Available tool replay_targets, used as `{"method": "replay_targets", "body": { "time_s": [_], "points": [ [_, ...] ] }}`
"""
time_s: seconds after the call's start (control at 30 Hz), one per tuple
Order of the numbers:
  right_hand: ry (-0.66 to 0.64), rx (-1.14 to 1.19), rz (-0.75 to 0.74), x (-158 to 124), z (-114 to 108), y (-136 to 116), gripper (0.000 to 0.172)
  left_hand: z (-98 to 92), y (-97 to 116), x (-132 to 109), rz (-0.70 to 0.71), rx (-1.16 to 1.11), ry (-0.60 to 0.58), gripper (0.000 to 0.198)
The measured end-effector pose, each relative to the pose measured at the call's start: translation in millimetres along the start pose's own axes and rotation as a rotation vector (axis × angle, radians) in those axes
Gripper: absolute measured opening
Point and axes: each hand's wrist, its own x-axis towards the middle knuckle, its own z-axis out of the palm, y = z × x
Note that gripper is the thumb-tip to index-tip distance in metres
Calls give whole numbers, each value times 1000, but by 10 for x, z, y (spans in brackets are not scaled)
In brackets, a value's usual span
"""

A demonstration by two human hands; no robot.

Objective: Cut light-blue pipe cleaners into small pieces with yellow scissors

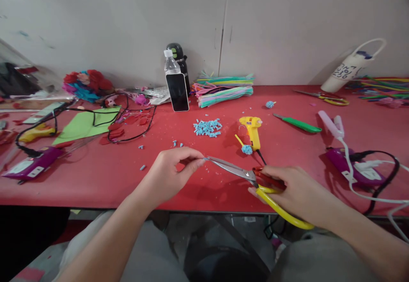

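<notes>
My left hand (172, 173) pinches a tiny light-blue pipe cleaner piece (205, 159) between thumb and forefinger; most of it is hidden. At that piece are the tips of the scissors (234, 169), whose blades look nearly closed. Their handles, yellow and red, are gripped by my right hand (290, 190). Beyond the hands lies a heap of short light-blue pipe cleaner cuttings (207, 128), with a few loose ones to its left. A yellow glue gun (252, 130) lies right of the heap, a fluffy blue ball (247, 149) beside its handle.
A phone (177, 93) leans on a clear bottle (171, 63) at the back, near pipe cleaner bundles (223, 92). To the right lie a green-handled cutter (300, 124) and a purple power strip (354, 173) with cables. Black cable crosses green paper (86, 124) on the left.
</notes>
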Motion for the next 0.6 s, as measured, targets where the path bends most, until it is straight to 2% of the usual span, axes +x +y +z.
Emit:
{"method": "replay_targets", "body": {
  "time_s": [0.27,0.6],
  "points": [
    [-6,1,6,2,-14,-37,38,7,6,-9,-10,-10,-26,16],
    [-16,-7,24,11,16,-3,32,1,16,-10,-16,-16,-30,16]
  ]
}}
